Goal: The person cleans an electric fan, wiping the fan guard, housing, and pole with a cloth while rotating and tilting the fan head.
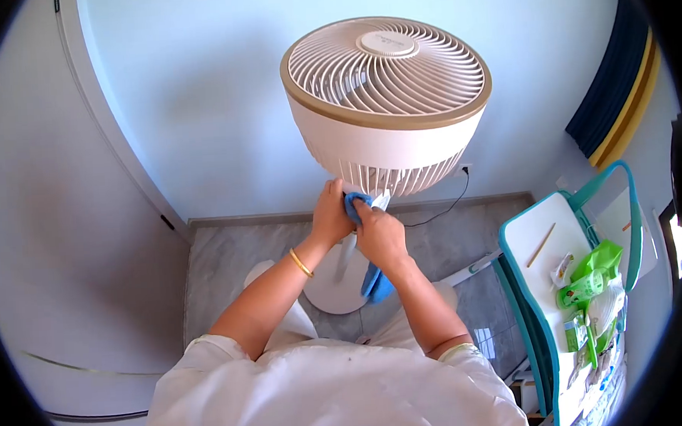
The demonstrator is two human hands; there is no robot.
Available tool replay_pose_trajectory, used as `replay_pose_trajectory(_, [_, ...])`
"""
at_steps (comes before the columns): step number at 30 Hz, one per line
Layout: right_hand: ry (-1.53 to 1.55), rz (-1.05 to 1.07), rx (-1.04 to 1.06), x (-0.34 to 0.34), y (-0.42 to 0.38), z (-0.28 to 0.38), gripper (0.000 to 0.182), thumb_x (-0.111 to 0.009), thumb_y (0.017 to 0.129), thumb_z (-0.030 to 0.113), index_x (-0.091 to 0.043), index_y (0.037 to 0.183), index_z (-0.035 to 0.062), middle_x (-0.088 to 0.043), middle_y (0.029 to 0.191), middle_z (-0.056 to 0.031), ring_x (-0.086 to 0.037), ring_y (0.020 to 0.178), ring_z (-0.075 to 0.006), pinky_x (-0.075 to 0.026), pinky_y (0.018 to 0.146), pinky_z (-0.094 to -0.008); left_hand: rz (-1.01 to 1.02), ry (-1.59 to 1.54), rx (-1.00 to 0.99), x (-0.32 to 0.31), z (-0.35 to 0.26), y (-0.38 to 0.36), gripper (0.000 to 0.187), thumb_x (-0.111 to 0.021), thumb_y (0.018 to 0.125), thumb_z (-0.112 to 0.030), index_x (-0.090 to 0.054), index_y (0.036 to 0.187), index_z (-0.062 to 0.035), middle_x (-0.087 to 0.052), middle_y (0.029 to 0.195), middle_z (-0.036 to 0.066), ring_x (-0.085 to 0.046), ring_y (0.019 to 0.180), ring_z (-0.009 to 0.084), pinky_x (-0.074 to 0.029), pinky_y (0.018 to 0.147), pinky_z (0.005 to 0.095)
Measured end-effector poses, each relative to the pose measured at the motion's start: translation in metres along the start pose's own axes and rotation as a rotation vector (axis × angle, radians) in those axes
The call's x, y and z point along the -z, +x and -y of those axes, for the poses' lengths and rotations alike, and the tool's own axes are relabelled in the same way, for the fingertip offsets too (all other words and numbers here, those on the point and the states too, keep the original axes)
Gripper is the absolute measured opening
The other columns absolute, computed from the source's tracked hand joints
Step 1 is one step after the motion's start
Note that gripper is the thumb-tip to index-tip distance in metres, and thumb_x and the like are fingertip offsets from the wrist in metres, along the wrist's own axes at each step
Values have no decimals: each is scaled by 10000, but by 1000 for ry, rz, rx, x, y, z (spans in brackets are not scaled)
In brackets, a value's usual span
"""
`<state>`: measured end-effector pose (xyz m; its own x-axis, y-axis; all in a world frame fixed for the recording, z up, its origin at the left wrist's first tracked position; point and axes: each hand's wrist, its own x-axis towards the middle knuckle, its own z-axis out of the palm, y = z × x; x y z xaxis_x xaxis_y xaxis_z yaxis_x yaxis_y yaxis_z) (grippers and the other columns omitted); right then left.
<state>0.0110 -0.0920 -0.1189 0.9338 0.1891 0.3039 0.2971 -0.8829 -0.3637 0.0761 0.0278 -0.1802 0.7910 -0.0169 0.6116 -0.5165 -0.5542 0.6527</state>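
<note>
A white standing fan (387, 143) with a tan rim stands before me, its grille tilted upward. My left hand (332, 215), with a gold bangle at the wrist, is closed at the fan's neck, just under the head; its fingertips are partly hidden. In my right hand (381, 235) is a blue cloth (376, 284), pressed against that same neck. One end of the cloth is bunched by my fingers, and the rest hangs below the hand. Lower down, the fan's round base (331, 287) rests on the floor between my legs.
A teal-edged white desk (529, 238) on the right carries a pencil (542, 244), a green cup (581, 288) and green packets. A black cord (449, 209) runs to a wall socket. A pale door (72, 227) is at left; a dark blue curtain (614, 75) hangs at right.
</note>
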Motion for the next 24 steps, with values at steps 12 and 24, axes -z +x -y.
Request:
replay_pose_trajectory(12, [116,-167,-75,-7,1,-22,409,-545,799,70,-575,1204,119,-637,914,-182,-620,830,-387,-491,707,-471,55,25,6,-5,6,9,768,-821,589,-300,-425,1145,51,-529,1055,233,-528,989,396,-460,835,434])
replay_pose_trajectory(24, [144,-145,-67,1,18,-27,348,-552,786,79,-624,1126,91,-658,870,-181,-631,823,-356,-496,710,-445,35,-33,33,-8,-5,11,674,-820,604,-296,-495,1104,18,-551,1053,223,-533,998,388,-453,843,430])
